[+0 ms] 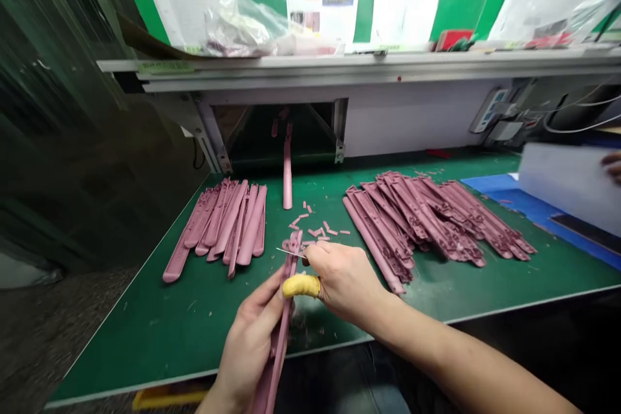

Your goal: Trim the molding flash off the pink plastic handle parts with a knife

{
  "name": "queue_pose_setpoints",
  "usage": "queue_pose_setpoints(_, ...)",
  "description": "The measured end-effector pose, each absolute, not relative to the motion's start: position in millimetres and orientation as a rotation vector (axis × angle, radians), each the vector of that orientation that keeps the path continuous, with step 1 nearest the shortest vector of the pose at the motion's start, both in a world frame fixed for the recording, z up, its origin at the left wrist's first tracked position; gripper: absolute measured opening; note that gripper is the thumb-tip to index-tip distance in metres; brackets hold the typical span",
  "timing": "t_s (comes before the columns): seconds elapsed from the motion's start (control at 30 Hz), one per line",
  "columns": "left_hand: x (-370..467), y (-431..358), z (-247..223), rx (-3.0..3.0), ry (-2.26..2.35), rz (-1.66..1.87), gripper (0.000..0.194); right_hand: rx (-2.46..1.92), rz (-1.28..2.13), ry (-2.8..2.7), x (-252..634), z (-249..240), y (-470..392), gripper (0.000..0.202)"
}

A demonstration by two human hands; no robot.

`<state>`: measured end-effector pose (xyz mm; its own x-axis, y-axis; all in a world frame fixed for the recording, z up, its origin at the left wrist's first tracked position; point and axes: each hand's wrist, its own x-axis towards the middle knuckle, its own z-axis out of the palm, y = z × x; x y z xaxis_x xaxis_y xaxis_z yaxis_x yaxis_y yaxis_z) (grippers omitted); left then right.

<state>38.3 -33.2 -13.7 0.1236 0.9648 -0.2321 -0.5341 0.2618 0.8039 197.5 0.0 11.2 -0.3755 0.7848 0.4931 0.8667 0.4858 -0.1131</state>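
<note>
My left hand (pixel 255 330) is closed around a long pink plastic part (pixel 283 330), which points away from me with its narrow end up. In my right hand (pixel 342 275) is a knife (pixel 292 252) with a thin blade, lying across that narrow end. Its handle is mostly hidden in my fingers. A yellow finger cover (pixel 301 285) sits on my right thumb, which rests against the part. Small pink scraps (pixel 326 230) lie on the green tabletop just beyond my hands.
Pink parts form a pile (pixel 220 220) on the left and a larger pile (pixel 427 217) on the right. One part (pixel 288 174) lies before an opening under the shelf (pixel 359 71). At far right, another person's hand (pixel 612 165) is near a white sheet (pixel 567 184).
</note>
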Motion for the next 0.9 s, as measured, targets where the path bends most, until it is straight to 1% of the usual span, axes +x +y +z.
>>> queue_pose_setpoints(0.1,37,-19,-10,0.641,0.877,1.241,0.034,-1.203,-0.139,-2.331,178,-7,-34,0.043)
queue_pose_setpoints(0.2,34,8,-9,0.615,0.880,1.333,0.028,-0.977,-0.025,-2.427,152,-35,-80,0.036)
queue_pose_setpoints(0.23,32,16,-8,0.602,0.871,1.374,0.024,-0.904,0.023,-2.438,145,-45,-93,0.038)
queue_pose_setpoints(0.27,30,22,-7,0.589,0.858,1.409,0.020,-0.853,0.084,-2.389,140,-53,-102,0.046)
queue_pose_setpoints(0.33,28,24,-3,0.561,0.827,1.433,0.016,-0.857,0.165,-2.272,141,-61,-103,0.057)
queue_pose_setpoints(0.4,28,13,-1,0.537,0.807,1.383,0.019,-0.938,0.154,-2.187,155,-54,-81,0.061)
queue_pose_setpoints(0.53,31,-24,-8,0.451,0.796,1.157,0.033,-1.206,0.087,-1.955,193,-7,-19,0.066)
queue_pose_setpoints(0.6,32,-37,-11,0.416,0.746,1.058,0.038,-1.279,0.072,-1.899,201,10,-2,0.067)
queue_pose_setpoints(0.73,32,-45,-10,0.407,0.712,0.980,0.042,-1.358,0.010,-1.935,197,11,1,0.069)
queue_pose_setpoints(0.9,32,-47,-8,0.401,0.756,0.991,0.036,-1.429,-0.140,-1.974,190,3,-13,0.065)
